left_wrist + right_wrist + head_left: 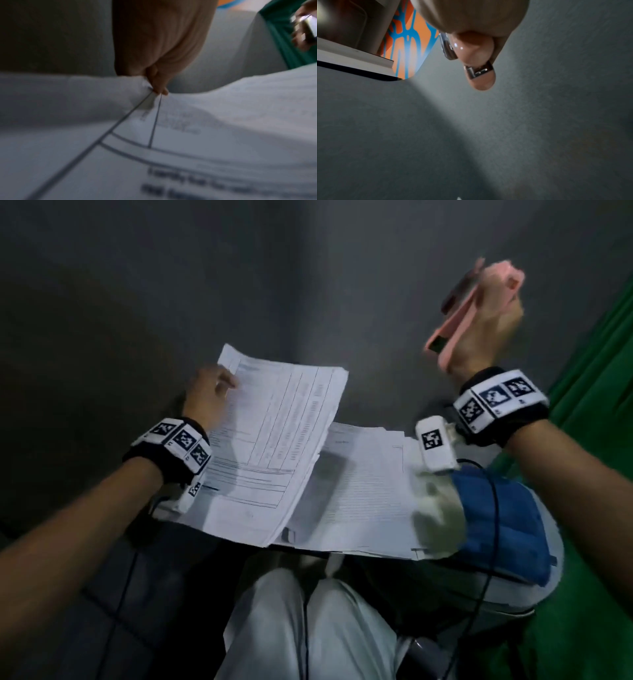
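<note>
Stapling ahead: sheaf of white printed sheets [274, 446] pinched at its far corner by left hand [209, 395] above lap [291, 611]; pink plastic stapler [462, 332] clenched in right hand [489, 337], well apart. Square edges first, then staple near corner.

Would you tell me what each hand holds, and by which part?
Left hand pinches the printed sheets at a top corner; right hand grips the pink stapler around its body.

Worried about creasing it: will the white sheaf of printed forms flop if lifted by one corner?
Likely floppy: the white sheaf of printed forms bows visibly where the left hand pinches its top corner. Its far edges look fanned, so sheets may slide apart.
</note>
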Demonstrator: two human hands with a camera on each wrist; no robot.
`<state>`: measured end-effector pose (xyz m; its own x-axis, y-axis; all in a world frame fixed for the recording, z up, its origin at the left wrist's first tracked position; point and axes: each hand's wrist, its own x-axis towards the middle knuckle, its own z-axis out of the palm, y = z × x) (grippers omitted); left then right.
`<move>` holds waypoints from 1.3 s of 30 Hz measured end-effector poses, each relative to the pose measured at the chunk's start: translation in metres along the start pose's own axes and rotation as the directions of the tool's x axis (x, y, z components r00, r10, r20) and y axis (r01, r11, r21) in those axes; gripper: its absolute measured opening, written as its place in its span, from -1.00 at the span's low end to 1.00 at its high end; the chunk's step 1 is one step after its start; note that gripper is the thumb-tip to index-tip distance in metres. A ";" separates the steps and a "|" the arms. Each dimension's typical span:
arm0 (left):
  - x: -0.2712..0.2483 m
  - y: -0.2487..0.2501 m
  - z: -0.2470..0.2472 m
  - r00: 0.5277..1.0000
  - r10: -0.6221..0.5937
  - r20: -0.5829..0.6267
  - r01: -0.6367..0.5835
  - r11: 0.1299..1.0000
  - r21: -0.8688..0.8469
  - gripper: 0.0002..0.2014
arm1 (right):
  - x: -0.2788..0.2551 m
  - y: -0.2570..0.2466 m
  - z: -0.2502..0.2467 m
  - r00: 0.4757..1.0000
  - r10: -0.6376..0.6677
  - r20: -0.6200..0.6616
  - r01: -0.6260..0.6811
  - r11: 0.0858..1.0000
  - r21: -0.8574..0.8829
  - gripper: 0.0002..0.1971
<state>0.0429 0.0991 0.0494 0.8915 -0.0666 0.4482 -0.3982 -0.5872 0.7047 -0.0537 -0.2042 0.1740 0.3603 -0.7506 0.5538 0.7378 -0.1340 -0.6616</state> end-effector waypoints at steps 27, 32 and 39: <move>-0.078 -0.014 0.068 0.533 -0.179 0.827 -0.278 0.886 0.372 -0.55 | -0.072 0.088 -0.109 0.391 0.920 -0.008 -0.494 0.203 -0.846 -0.73; -0.081 0.004 0.098 0.674 -0.219 0.706 -0.021 0.949 0.314 -0.64 | -0.100 0.093 -0.121 0.283 0.958 -0.035 -0.531 0.127 -0.838 -0.70; -0.088 0.042 0.132 0.783 -0.360 0.507 0.282 0.932 0.227 -0.80 | -0.108 0.091 -0.130 0.295 0.955 0.015 -0.572 0.189 -0.798 -0.80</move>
<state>-0.0240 -0.0258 -0.0328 0.9510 -0.2501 -0.1819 -0.0710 -0.7491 0.6587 -0.0993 -0.2199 -0.0118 0.8195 -0.3398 -0.4615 -0.5225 -0.1119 -0.8453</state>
